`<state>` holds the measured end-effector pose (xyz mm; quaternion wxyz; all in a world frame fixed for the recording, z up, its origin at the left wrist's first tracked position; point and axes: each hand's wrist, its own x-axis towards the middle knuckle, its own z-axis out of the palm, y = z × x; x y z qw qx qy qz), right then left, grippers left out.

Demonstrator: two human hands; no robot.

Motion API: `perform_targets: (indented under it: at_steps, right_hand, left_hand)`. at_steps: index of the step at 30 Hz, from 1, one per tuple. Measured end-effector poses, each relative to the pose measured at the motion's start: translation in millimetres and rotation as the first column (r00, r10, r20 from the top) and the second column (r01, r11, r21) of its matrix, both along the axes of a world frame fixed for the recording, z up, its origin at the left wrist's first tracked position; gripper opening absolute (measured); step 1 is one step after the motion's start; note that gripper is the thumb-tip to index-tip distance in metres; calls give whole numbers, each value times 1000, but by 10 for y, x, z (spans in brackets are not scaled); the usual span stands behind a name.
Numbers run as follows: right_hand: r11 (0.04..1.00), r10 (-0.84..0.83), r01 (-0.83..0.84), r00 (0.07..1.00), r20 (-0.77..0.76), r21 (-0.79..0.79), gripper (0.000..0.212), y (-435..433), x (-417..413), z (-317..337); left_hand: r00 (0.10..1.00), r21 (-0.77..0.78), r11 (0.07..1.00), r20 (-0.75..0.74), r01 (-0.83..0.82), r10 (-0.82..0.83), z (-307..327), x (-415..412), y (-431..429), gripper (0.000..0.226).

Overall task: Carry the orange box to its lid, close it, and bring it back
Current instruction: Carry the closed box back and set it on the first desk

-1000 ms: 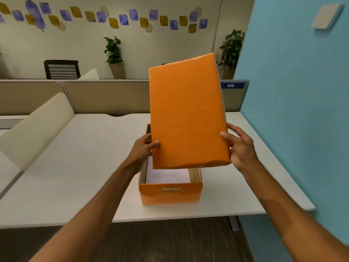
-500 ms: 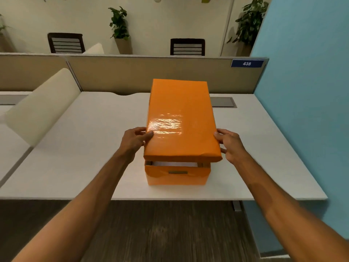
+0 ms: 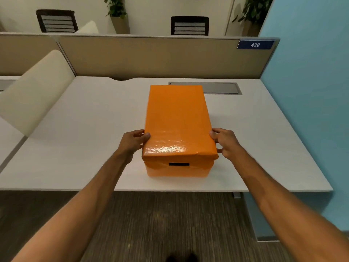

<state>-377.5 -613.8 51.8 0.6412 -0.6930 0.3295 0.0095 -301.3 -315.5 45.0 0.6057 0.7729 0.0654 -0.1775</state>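
The orange box (image 3: 178,170) stands on the white desk (image 3: 85,129) near its front edge, a dark handle slot in its near face. The glossy orange lid (image 3: 177,121) lies flat on top and covers the box fully. My left hand (image 3: 133,142) grips the lid's left edge near the front corner. On the opposite side my right hand (image 3: 225,141) holds the right edge. Both thumbs rest on the lid's top.
A beige partition (image 3: 151,57) with a blue "438" sign (image 3: 255,44) runs behind the desk. A grey cable hatch (image 3: 221,88) sits behind the box. A blue wall (image 3: 311,91) borders the right, a cream divider (image 3: 35,91) the left. Chairs and plants stand beyond.
The lid came down from a tilted, raised position onto the box and now sits flat and closed. Both hands lowered with it, staying on its side edges.
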Motion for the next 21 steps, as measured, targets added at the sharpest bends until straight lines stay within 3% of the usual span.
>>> perform_targets:
  at_steps: [10,21]
  right_hand:
    - [991,53,-59,997,-47,-123,39,-82,55,-71]
    - [992,46,-51,998,-47,-112,38,-69,58,-231]
  left_hand:
    - [1000,-14,1000,15,9,-9,-115,-2,-55,49]
    - [1000,16,1000,0,0,0,-275,11,-18,55]
